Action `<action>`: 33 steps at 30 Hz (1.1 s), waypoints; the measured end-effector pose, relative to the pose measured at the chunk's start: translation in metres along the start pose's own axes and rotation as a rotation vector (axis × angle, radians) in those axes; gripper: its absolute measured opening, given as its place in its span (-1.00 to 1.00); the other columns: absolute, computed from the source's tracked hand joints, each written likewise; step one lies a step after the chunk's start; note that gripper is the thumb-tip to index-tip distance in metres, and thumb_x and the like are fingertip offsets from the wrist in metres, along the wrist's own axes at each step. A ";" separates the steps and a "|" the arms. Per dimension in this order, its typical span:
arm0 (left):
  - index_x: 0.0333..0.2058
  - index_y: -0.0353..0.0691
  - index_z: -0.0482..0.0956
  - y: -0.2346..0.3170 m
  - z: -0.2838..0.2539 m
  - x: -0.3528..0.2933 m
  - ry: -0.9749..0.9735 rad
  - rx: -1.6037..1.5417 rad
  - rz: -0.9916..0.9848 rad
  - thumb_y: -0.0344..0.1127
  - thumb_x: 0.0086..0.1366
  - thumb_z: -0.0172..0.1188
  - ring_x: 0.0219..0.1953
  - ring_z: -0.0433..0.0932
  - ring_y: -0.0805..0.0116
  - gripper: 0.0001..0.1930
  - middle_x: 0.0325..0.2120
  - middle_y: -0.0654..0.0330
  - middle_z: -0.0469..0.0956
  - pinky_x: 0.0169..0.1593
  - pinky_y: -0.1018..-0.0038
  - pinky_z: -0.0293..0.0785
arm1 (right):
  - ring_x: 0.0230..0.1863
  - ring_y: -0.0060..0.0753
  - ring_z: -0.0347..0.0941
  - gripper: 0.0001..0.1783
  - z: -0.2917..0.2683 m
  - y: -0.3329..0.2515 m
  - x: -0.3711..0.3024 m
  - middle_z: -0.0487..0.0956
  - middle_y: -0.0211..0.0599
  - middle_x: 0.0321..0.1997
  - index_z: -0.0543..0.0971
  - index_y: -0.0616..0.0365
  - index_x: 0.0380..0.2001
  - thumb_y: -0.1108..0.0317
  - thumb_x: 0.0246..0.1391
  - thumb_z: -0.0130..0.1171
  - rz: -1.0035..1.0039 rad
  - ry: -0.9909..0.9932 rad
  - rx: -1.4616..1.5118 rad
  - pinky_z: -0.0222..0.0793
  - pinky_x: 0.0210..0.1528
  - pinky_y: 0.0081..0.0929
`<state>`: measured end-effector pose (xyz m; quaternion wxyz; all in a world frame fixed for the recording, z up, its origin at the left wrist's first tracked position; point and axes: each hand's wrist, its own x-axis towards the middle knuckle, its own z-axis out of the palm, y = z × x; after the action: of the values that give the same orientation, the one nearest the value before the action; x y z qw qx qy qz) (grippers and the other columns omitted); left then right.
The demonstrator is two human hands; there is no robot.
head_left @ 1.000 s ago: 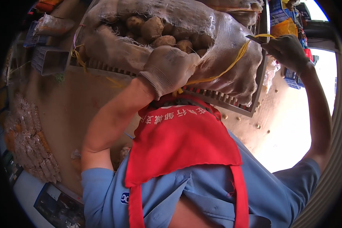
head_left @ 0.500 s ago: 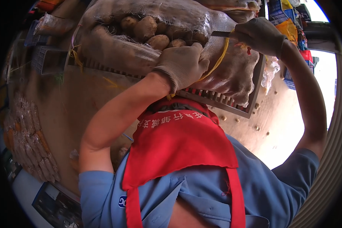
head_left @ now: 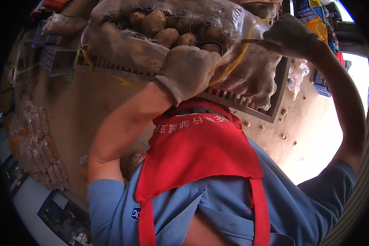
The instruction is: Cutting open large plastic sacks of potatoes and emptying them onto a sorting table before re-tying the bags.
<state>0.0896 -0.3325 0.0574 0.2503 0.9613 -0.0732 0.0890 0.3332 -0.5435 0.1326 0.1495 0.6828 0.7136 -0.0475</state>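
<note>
A translucent woven sack (head_left: 131, 51) lies on its side at the top, slit open along its length, with several potatoes (head_left: 167, 37) showing in the gap. My left hand (head_left: 188, 70), in a grey glove, is closed on the near edge of the slit. In my gloved right hand (head_left: 292, 37) is a knife (head_left: 253, 41), its dark blade pointing left at the right end of the opening. A yellow strap (head_left: 238, 57) runs over the sack between my hands. The fingertips of both hands are partly hidden.
Under the sack is a metal-framed slatted rack (head_left: 250, 110). Small round bits (head_left: 283, 136) lie on the floor to the right. Blue crates (head_left: 322, 84) stand at the right, a grey crate (head_left: 55, 60) at the left. Clear-bagged goods (head_left: 39, 147) are piled at the left.
The slit is wider toward the right and more potatoes show there. My right hand has moved right with the knife. My left hand has shifted slightly left with the sack's edge.
</note>
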 end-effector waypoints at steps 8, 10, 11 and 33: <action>-0.32 -0.19 0.65 0.009 -0.001 0.019 -0.134 -0.072 -0.170 -0.07 0.40 0.22 -0.26 0.71 -0.05 -0.71 -0.42 0.01 0.70 -0.17 0.07 0.58 | -0.61 -0.28 0.60 -0.55 -0.004 0.012 -0.022 0.60 -0.34 -0.66 0.69 0.00 -0.51 -0.03 0.40 0.20 0.138 0.200 0.213 0.46 -0.43 -0.23; -0.24 -0.22 0.68 0.011 0.002 0.029 -0.178 -0.074 -0.203 0.04 0.44 0.16 -0.22 0.72 -0.08 -0.60 -0.37 -0.04 0.71 -0.09 0.07 0.59 | -0.60 -0.28 0.59 -0.59 -0.001 0.008 -0.001 0.61 -0.35 -0.65 0.69 0.01 -0.49 0.01 0.39 0.22 0.080 0.170 0.140 0.44 -0.40 -0.23; -0.24 -0.22 0.68 0.011 0.004 0.035 -0.193 -0.074 -0.202 0.04 0.44 0.16 -0.22 0.72 -0.08 -0.60 -0.37 -0.04 0.71 -0.09 0.07 0.59 | -0.58 -0.27 0.59 -0.63 0.001 0.006 0.006 0.61 -0.36 -0.63 0.69 0.02 -0.47 0.05 0.37 0.24 -0.009 0.183 0.078 0.42 -0.38 -0.23; -0.33 -0.13 0.67 0.036 0.020 0.008 -0.031 -0.014 -0.055 -0.32 0.26 0.24 -0.33 0.70 0.00 -0.92 -0.49 0.07 0.68 -0.21 0.11 0.60 | -0.60 -0.28 0.60 -0.56 0.013 -0.011 -0.019 0.59 -0.32 -0.66 0.68 -0.01 -0.52 0.00 0.40 0.21 -0.105 0.159 0.110 0.47 -0.39 -0.22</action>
<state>0.0937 -0.3738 0.0585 0.2582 0.9624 -0.0510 0.0666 0.3251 -0.5660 0.1245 0.0519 0.6531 0.7544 -0.0402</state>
